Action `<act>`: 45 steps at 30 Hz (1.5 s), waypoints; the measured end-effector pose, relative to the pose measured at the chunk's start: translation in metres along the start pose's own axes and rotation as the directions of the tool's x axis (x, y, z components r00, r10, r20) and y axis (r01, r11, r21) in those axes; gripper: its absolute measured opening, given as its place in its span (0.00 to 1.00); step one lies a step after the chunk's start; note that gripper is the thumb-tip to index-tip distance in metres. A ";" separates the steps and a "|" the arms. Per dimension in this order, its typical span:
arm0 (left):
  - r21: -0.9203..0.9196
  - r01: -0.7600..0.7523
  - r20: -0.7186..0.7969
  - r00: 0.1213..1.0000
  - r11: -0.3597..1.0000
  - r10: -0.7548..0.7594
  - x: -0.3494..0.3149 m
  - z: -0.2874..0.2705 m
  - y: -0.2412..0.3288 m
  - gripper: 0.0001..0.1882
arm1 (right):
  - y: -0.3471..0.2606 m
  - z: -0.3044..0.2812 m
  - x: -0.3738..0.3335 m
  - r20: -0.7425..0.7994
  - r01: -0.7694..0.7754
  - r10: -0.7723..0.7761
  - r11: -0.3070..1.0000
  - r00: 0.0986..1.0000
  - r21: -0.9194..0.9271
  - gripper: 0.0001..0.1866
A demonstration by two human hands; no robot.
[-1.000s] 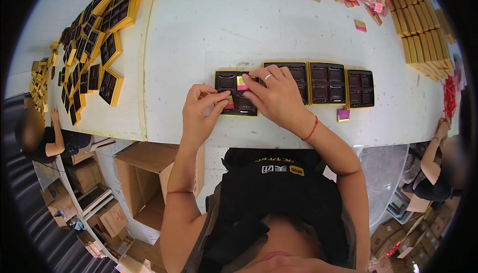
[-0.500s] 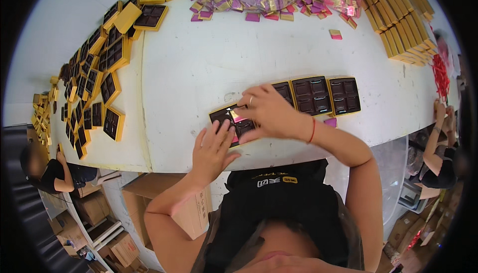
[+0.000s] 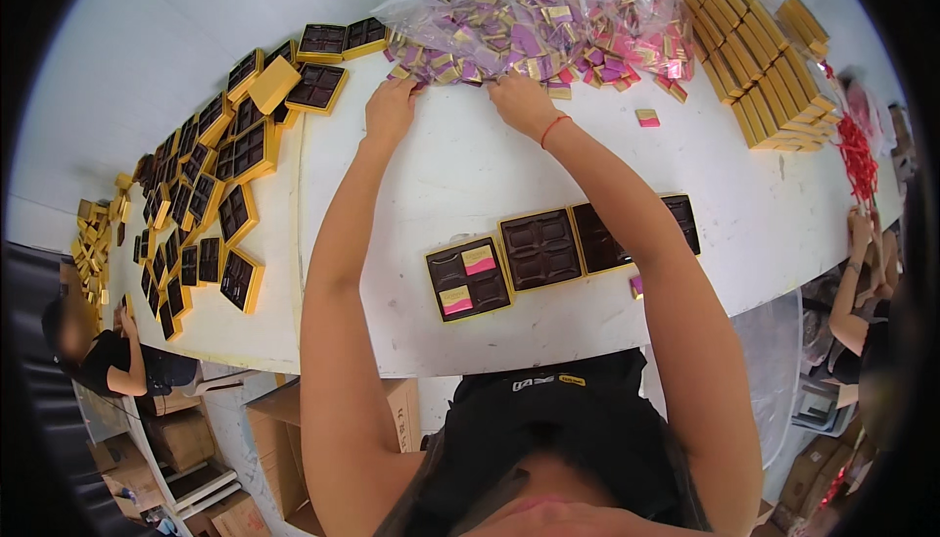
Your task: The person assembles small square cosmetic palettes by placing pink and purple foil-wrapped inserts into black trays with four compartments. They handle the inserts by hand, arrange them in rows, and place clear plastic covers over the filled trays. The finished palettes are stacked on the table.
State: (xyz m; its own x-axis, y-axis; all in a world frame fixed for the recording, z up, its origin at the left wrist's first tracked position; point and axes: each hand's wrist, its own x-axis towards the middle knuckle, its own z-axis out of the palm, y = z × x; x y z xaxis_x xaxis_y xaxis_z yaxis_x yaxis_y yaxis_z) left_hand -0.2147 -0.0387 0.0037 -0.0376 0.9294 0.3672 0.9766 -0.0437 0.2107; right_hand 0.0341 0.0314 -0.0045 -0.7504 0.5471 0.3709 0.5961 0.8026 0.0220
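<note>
Left hand (image 3: pixel 391 109), right hand (image 3: pixel 522 101) now reach wrapped-piece heap (image 3: pixel 530 40), grip unclear; nearside, box row (image 3: pixel 540 249) runs left-right on white table (image 3: pixel 431 180).

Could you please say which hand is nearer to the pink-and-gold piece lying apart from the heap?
Right. The right hand is at the near edge of the heap, left of the pink-and-gold piece; the left hand is farther left along it.
</note>
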 end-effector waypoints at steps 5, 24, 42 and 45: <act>-0.382 0.202 0.073 0.979 0.902 -0.188 -0.023 -0.017 0.011 0.12 | 0.001 -0.019 -0.019 0.071 0.097 -0.102 0.993 0.992 0.072 0.07; -0.660 0.473 0.552 0.833 0.584 -0.052 -0.206 -0.100 0.073 0.06 | -0.027 -0.020 -0.009 0.063 -0.179 0.170 0.966 0.983 0.187 0.27; -0.376 -0.059 0.108 0.988 0.925 0.107 -0.264 -0.111 0.128 0.43 | -0.143 -0.125 -0.166 0.271 -0.224 -0.056 0.418 0.961 0.880 0.11; -0.404 -0.035 0.175 0.978 0.914 0.115 -0.271 -0.105 0.126 0.56 | -0.147 -0.123 -0.169 0.170 -0.111 -0.065 0.525 0.983 0.844 0.12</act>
State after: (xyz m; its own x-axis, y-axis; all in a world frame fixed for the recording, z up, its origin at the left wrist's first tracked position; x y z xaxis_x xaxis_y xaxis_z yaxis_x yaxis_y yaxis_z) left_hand -0.1035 -0.3346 0.0264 0.1127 0.9679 0.2247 0.8086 -0.2208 0.5453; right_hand 0.1083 -0.2087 0.0436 -0.8253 0.5260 0.2056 0.1554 0.5616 -0.8127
